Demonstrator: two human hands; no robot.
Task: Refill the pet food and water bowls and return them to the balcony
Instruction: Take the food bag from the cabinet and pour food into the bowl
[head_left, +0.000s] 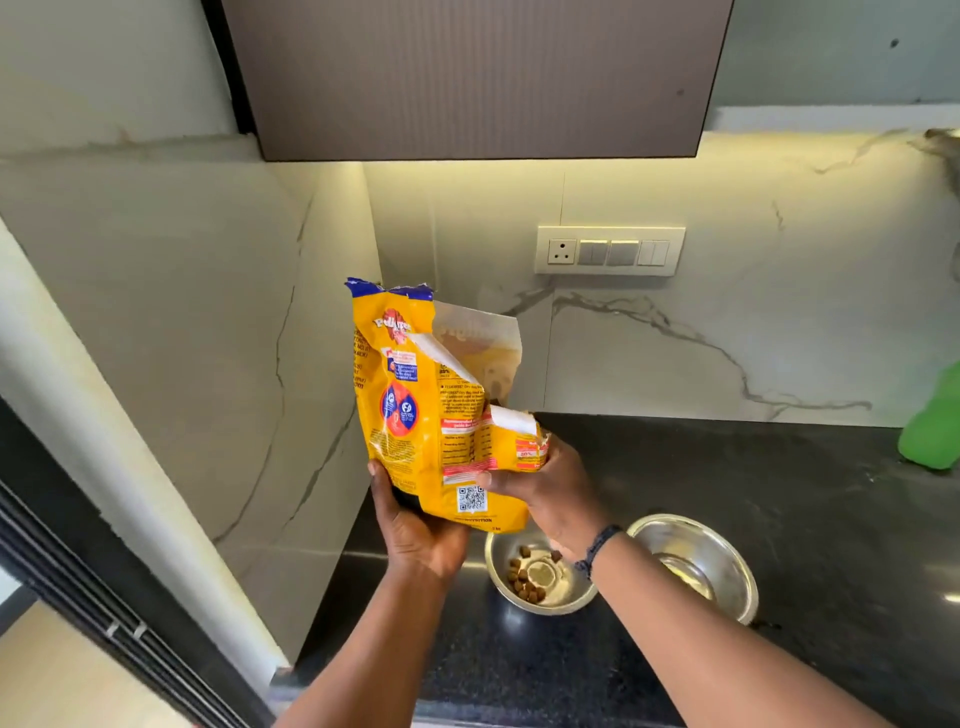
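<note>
A yellow pet food bag (415, 405) with a torn-open top is held upright above the black counter (779, 519). My left hand (415, 530) grips its bottom from below. My right hand (545, 488) holds its lower right side. Directly beneath the bag stands a steel bowl (571, 597) with a few brown kibble pieces (524, 579) in it; my right wrist covers part of it. A second steel bowl (727, 577) stands just to its right and looks shiny inside; I cannot tell whether it holds water.
A marble wall (208, 312) closes the counter on the left. A dark overhead cabinet (467, 78) hangs above, with a switch panel (608, 250) on the backsplash. A green object (932, 431) sits at the right edge of the counter.
</note>
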